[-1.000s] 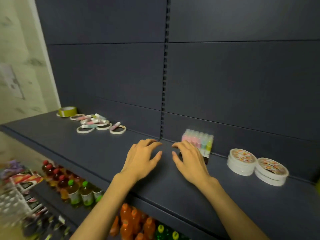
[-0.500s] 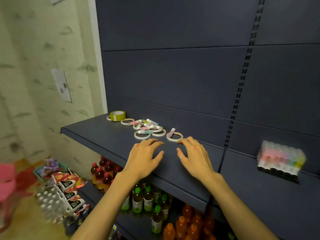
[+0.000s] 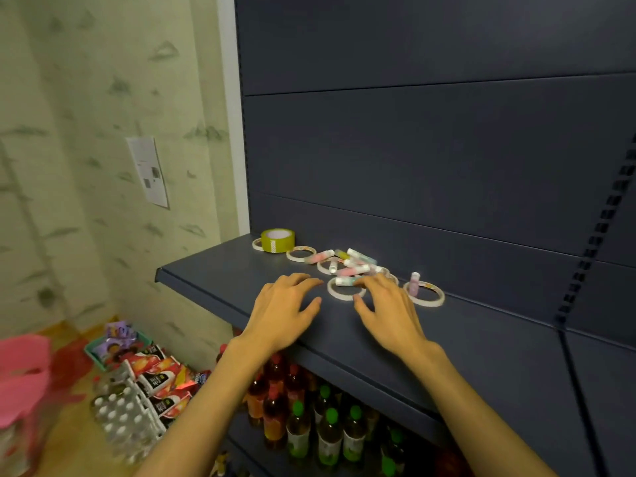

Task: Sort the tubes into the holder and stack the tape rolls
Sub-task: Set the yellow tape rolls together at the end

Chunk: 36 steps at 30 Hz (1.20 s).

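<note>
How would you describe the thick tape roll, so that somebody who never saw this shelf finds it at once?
Look at the dark blue shelf and follow its back edge to the far left corner, by the wall. There stands the thick tape roll, left of the scattered tubes. It alone is olive-yellow and tall; the other tape rings are thin, white and flat.

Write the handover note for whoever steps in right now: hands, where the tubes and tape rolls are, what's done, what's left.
Left hand: open, over the shelf, holding nothing.
Right hand: open, empty, fingertips reaching the nearest thin tape ring.
Tubes: loose pile lying across the rings at the shelf's back; one pink tube sits on the right-hand ring.
Tape: a fat green roll at the far left; thin rings spread flat in a row, unstacked.
Holder: not in view.
Done: nothing visible here.
Left: move tubes to the holder, stack the rolls.
</note>
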Each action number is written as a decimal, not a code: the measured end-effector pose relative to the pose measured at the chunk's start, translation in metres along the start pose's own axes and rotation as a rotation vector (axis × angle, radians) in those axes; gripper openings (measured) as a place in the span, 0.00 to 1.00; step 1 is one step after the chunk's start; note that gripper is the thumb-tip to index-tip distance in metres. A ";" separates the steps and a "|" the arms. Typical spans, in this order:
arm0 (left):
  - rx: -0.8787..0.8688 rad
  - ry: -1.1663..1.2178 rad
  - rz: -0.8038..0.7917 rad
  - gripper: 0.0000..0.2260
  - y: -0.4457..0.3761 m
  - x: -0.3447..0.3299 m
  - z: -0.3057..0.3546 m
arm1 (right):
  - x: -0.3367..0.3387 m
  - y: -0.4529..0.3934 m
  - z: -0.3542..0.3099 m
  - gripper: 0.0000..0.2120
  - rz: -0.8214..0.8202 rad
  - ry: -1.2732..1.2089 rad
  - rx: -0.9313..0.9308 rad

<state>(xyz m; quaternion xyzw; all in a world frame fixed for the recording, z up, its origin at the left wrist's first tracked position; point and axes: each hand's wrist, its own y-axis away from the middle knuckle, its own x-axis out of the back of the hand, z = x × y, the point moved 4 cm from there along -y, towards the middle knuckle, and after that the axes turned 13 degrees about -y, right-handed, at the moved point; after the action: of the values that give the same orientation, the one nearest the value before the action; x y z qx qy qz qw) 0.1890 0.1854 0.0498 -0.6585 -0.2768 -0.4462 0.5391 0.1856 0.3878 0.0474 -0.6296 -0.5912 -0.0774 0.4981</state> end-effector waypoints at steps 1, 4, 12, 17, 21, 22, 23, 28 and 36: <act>-0.003 -0.007 -0.007 0.20 -0.008 -0.004 -0.012 | -0.010 -0.011 -0.001 0.14 0.007 -0.006 0.000; -0.020 -0.024 -0.038 0.20 -0.037 -0.017 -0.050 | -0.038 -0.047 -0.003 0.13 0.031 -0.032 -0.021; -0.041 -0.032 -0.027 0.19 -0.112 -0.050 -0.136 | -0.094 -0.124 -0.002 0.09 0.064 -0.023 -0.033; -0.071 -0.016 -0.053 0.19 -0.143 -0.079 -0.167 | -0.123 -0.150 0.000 0.09 0.059 0.030 -0.052; -0.081 0.004 -0.049 0.18 -0.168 -0.104 -0.197 | -0.145 -0.169 0.001 0.09 0.054 0.076 -0.084; -0.078 0.007 -0.045 0.18 -0.174 -0.110 -0.203 | -0.149 -0.173 0.001 0.10 0.047 0.082 -0.091; -0.078 0.015 -0.039 0.18 -0.181 -0.116 -0.211 | -0.154 -0.178 0.001 0.11 0.044 0.093 -0.101; -0.125 0.078 -0.046 0.20 -0.209 -0.149 -0.238 | -0.180 -0.201 -0.003 0.14 0.046 0.161 -0.174; -0.261 0.085 -0.059 0.15 -0.248 -0.177 -0.247 | -0.210 -0.233 -0.011 0.11 0.084 0.221 -0.218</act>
<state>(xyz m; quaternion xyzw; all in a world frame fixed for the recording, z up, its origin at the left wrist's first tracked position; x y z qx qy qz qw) -0.1717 0.0351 0.0131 -0.6952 -0.2127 -0.5216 0.4464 -0.0608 0.1947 0.0333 -0.6918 -0.4940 -0.1889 0.4916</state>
